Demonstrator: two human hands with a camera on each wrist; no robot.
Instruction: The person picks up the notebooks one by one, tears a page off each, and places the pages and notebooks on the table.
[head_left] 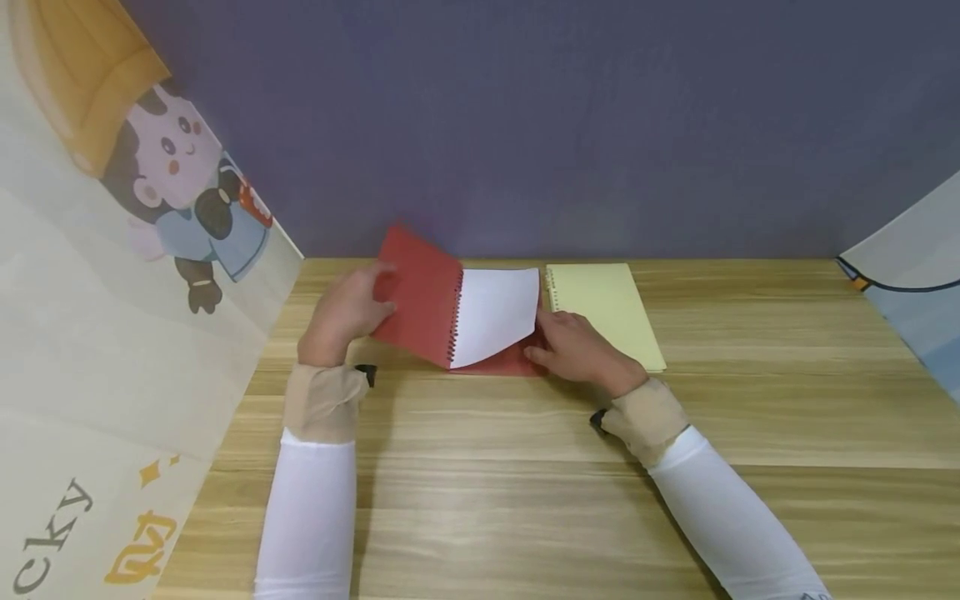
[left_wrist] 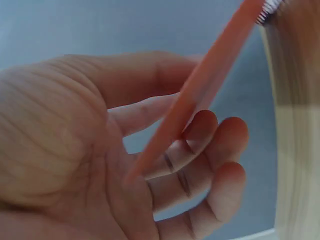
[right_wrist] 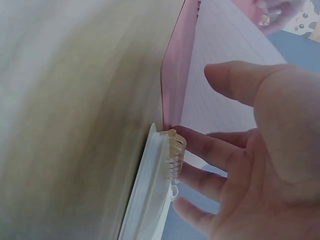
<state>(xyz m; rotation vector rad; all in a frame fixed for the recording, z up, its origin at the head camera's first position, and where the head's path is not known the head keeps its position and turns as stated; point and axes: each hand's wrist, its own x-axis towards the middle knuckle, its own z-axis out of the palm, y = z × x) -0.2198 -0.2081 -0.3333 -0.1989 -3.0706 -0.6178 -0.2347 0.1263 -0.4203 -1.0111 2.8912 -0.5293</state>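
A red spiral notebook (head_left: pixel 420 292) lies spread on the table, its front cover tilted up to the left. My left hand (head_left: pixel 348 308) holds the outer edge of that cover; in the left wrist view the cover (left_wrist: pixel 212 75) passes between thumb and curled fingers. White pages (head_left: pixel 495 308) show right of the coil, their lower right corner raised off the red back cover. My right hand (head_left: pixel 581 354) is at the pages' right edge, thumb apart from the fingers. In the right wrist view its fingertips reach beside the clear coil (right_wrist: pixel 176 155) of the neighbouring notebook.
Directly right of the red notebook lies a pale yellow spiral notebook (head_left: pixel 603 308), partly behind my right hand. A dark blue panel (head_left: pixel 570 125) rises at the table's back edge. On the left stands a pale wall with a cartoon figure (head_left: pixel 187 183). A black cable (head_left: pixel 915 289) hangs at right.
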